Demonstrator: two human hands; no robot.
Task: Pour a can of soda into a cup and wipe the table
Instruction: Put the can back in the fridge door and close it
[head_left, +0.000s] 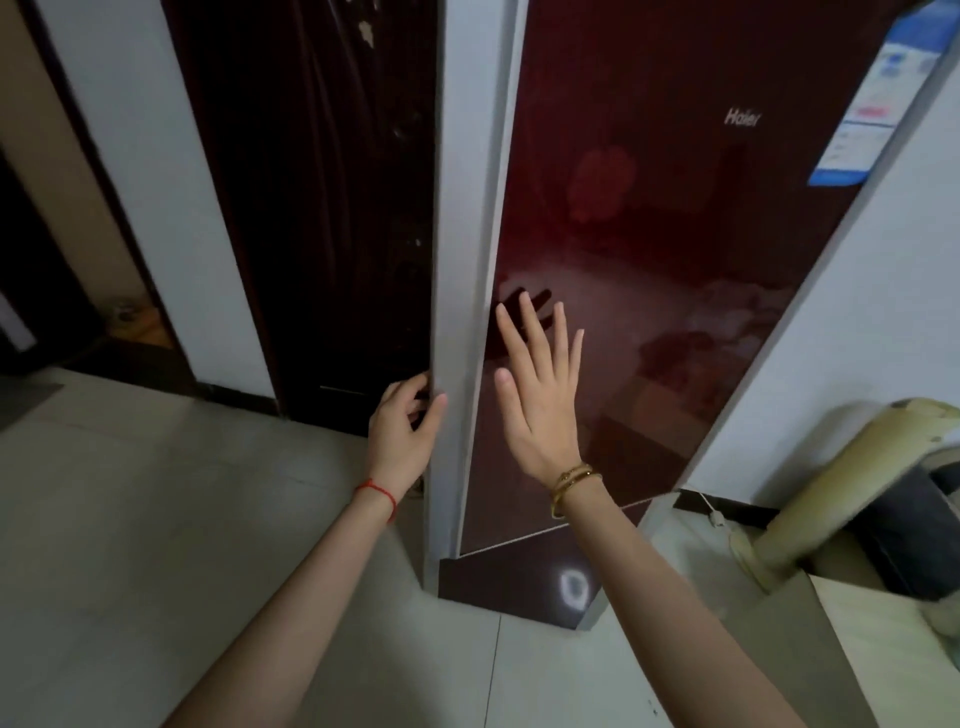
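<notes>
A tall fridge with a glossy dark red door (675, 260) stands in front of me. My left hand (402, 431) curls its fingers around the grey left edge of the upper fridge door (457, 312). My right hand (540, 395) is spread flat, fingers apart, close to the red door face, with its reflection showing in the gloss. No soda can, cup or cloth is in view.
A dark brown door (322, 208) stands left of the fridge. The fridge's lower door (509, 577) sits below. A beige fan base (831, 499) and a white plug cable (719, 519) lie at the right. Pale floor tiles (156, 519) spread below.
</notes>
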